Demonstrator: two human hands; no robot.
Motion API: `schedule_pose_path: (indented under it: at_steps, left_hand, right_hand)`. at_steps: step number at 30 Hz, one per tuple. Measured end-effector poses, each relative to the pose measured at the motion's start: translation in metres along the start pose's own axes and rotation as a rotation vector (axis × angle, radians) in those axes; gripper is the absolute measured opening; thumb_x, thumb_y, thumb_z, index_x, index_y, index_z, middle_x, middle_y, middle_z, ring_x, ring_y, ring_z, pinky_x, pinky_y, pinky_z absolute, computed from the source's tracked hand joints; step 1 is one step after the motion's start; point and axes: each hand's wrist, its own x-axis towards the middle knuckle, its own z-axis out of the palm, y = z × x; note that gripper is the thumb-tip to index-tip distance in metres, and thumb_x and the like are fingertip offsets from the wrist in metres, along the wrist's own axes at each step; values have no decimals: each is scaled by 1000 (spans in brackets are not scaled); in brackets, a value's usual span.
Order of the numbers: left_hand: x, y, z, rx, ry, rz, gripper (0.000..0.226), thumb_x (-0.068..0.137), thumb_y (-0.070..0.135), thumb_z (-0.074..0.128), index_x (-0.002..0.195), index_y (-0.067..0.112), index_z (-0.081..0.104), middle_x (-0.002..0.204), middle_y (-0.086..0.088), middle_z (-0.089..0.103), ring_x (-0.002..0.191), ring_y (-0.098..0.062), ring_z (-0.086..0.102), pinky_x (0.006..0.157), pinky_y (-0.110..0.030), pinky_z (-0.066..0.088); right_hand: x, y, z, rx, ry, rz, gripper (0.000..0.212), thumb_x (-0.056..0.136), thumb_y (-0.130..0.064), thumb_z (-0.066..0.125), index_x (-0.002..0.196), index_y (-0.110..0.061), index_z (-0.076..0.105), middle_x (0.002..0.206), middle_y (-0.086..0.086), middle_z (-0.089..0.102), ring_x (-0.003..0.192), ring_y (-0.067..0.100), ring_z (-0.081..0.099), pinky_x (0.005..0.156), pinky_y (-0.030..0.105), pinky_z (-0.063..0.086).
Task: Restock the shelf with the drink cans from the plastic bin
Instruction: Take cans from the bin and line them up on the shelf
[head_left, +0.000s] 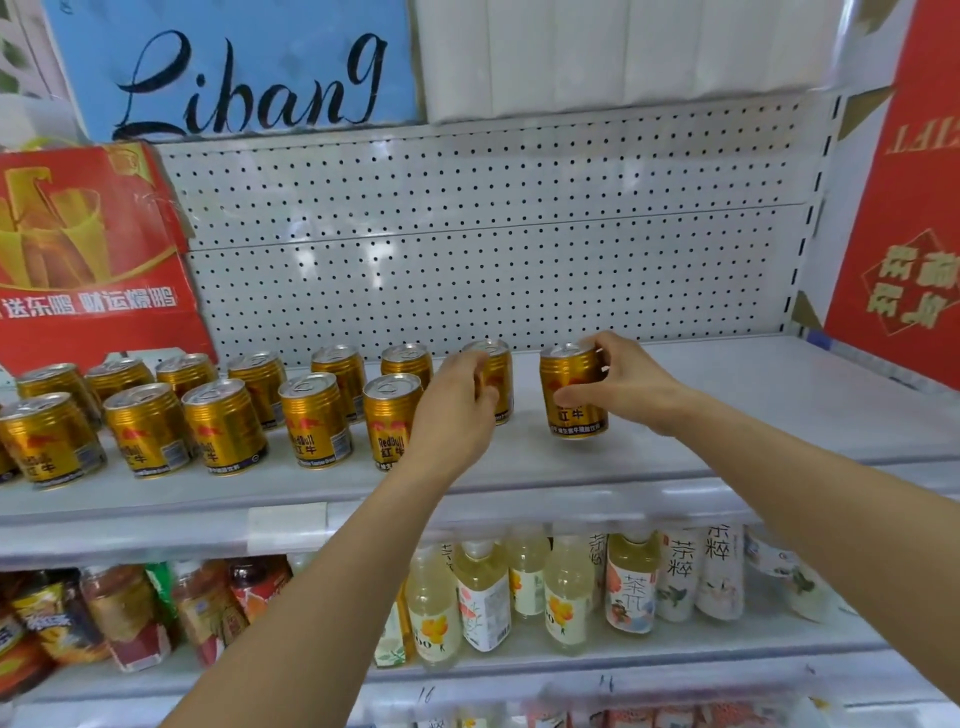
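Both hands reach onto the shelf (675, 457). Right hand (621, 384) grips a gold can (571, 400) standing at the right end of the row, fingers curled round its top and side. Left hand (457, 410) curls round the neighbouring can (496, 374) just to its left. More gold cans (218, 421) stand in two rows further left, before a red carton (93, 249). Bottled drinks (519, 592) fill the shelf below.

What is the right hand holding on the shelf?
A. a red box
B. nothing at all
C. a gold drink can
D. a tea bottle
C. The right hand wraps its fingers round a gold drink can standing at the right end of the can rows on the shelf; the tea bottles sit on the shelf below.
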Motion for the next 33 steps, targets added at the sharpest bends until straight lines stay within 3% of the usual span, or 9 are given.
schedule_pose_path:
  at_steps: [2, 6, 10, 15, 20, 23, 25, 28, 33]
  left_hand:
    - [13, -6, 8, 131, -13, 68, 49, 95, 10, 52, 143, 13, 42, 145, -8, 44, 133, -23, 41, 106, -32, 35]
    - [31, -13, 19, 303, -88, 160, 50, 93, 8, 51, 142, 15, 41, 148, -5, 39, 135, -22, 35, 99, -36, 41]
    - [43, -15, 26, 441, -120, 206, 56, 89, 5, 58, 141, 16, 42, 146, -2, 40, 136, -21, 32, 92, -38, 47]
    - [50, -19, 32, 471, -97, 280, 57, 92, 6, 55, 146, 14, 39, 151, -1, 37, 141, -18, 26, 104, -32, 38]
    - [51, -21, 33, 472, -98, 280, 59, 92, 9, 57, 147, 14, 36, 153, -1, 34, 143, -18, 23, 106, -31, 36]
    - [41, -16, 33, 527, -138, 234, 71, 92, 27, 60, 152, 18, 23, 160, -2, 16, 148, -22, 10, 116, -36, 21]
    - [24, -10, 35, 519, -128, 209, 78, 92, 36, 60, 154, 21, 15, 163, -3, 4, 149, -24, 1, 120, -45, 14]
    - [-15, 1, 40, 466, -22, 276, 80, 88, 42, 62, 153, 18, 23, 161, -8, 16, 147, -29, 15, 117, -51, 22]
    - [-91, 21, 59, 361, 82, 345, 69, 87, 49, 54, 145, 16, 37, 147, -10, 41, 132, -30, 42, 108, -48, 36]
  right_hand:
    - [10, 9, 1, 1, -16, 27, 62, 69, -17, 85, 121, -17, 50, 103, -4, 58, 99, 16, 59, 76, 28, 48]
    - [26, 18, 2, 24, -5, 37, 64, 71, -15, 83, 125, -16, 49, 110, -2, 56, 100, 15, 54, 67, 21, 43]
    - [40, 24, 4, 26, -12, 5, 63, 71, -11, 82, 125, -15, 50, 115, 1, 59, 93, 3, 55, 65, 17, 42]
    - [50, 28, 7, 3, -8, -7, 65, 73, -8, 80, 129, -13, 47, 115, -1, 57, 92, 0, 54, 65, 12, 40]
    - [47, 27, 11, -52, -4, -5, 82, 79, -12, 77, 145, -15, 29, 138, 5, 45, 114, 15, 48, 87, 24, 41]
    - [32, 23, 13, -177, 69, -32, 89, 84, -21, 72, 153, -18, 15, 155, 6, 23, 138, 22, 30, 106, 33, 31]
    - [15, 21, 13, -285, 156, -95, 85, 87, -27, 68, 153, -19, 14, 158, 3, 15, 144, 21, 18, 112, 35, 24]
    - [-22, 25, 10, -418, 243, -251, 76, 89, -32, 64, 151, -22, 22, 158, 2, 17, 144, 19, 17, 111, 36, 27]
    - [-103, 54, -3, -574, 346, -412, 58, 89, -30, 63, 141, -15, 43, 145, 6, 42, 130, 23, 41, 101, 40, 38]
